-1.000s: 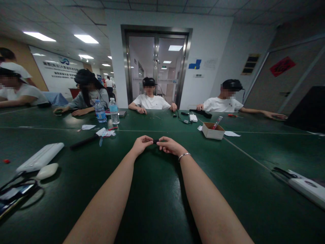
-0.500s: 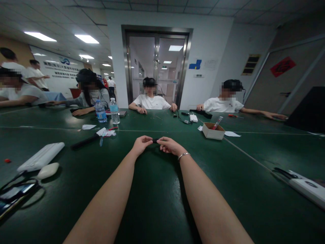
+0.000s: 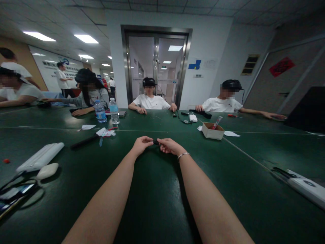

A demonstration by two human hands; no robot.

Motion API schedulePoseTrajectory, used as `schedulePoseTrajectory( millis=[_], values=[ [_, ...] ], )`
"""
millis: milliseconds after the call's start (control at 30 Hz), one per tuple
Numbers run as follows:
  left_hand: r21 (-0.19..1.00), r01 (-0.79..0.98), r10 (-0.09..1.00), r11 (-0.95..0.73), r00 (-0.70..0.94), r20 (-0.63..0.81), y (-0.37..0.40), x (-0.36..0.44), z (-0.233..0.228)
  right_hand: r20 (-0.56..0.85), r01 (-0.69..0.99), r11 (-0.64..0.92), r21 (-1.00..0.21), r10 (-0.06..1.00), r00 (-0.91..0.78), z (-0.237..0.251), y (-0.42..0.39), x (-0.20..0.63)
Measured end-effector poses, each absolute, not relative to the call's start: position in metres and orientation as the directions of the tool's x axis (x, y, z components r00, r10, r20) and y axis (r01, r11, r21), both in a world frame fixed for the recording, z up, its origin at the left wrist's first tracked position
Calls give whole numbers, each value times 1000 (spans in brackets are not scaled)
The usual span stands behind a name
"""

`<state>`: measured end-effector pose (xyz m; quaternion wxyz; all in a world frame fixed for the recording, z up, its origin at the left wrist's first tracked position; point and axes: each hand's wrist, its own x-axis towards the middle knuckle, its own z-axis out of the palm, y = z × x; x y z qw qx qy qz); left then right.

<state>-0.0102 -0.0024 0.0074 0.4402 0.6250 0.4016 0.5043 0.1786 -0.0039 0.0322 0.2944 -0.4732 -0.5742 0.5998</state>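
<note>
Both my arms stretch out over the dark green table [image 3: 157, 189]. My left hand [image 3: 141, 145] and my right hand [image 3: 170, 146] meet just above the table's middle, fingertips pinching the two ends of a small black object [image 3: 155, 142]. Most of that object is hidden by my fingers, so I cannot tell what it is. A silver bracelet [image 3: 183, 155] circles my right wrist.
A small cardboard box [image 3: 212, 131] with a red pen stands at the right rear. Two water bottles [image 3: 107, 111] stand at the left rear, with papers beside them. A white power strip [image 3: 40, 157] lies left, another white device [image 3: 306, 187] right. Several people sit around the table.
My hands stay together on the small black object, with my right fingers shifted slightly. A person in the far left background has walked to the right.
</note>
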Motion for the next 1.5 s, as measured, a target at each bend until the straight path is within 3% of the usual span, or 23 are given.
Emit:
schedulePoseTrajectory(
  millis=[100,333,533,767,1000,1200,1500],
  values=[
    [956,51,947,-289,163,277,-2,-9,7,-269,253,-187,-949,898,-348,32,-2,177],
    [958,42,951,-285,134,278,-1,-10,6,-180,143,-132,-981,895,-409,31,-5,181],
    [951,55,939,-303,184,289,-1,-9,6,-271,253,-189,-949,898,-346,31,-1,177],
    [952,64,947,-300,139,289,1,-11,5,-200,118,-165,-979,884,-423,32,-5,182],
    [951,65,940,-302,188,286,-3,-9,8,-284,242,-206,-948,891,-354,33,-3,176],
    [955,81,951,-285,149,271,-4,-8,9,-194,137,-150,-979,888,-416,30,-3,181],
    [951,104,945,-290,190,267,-9,-5,14,-261,300,-163,-940,909,-324,34,-3,173]
  ],
)
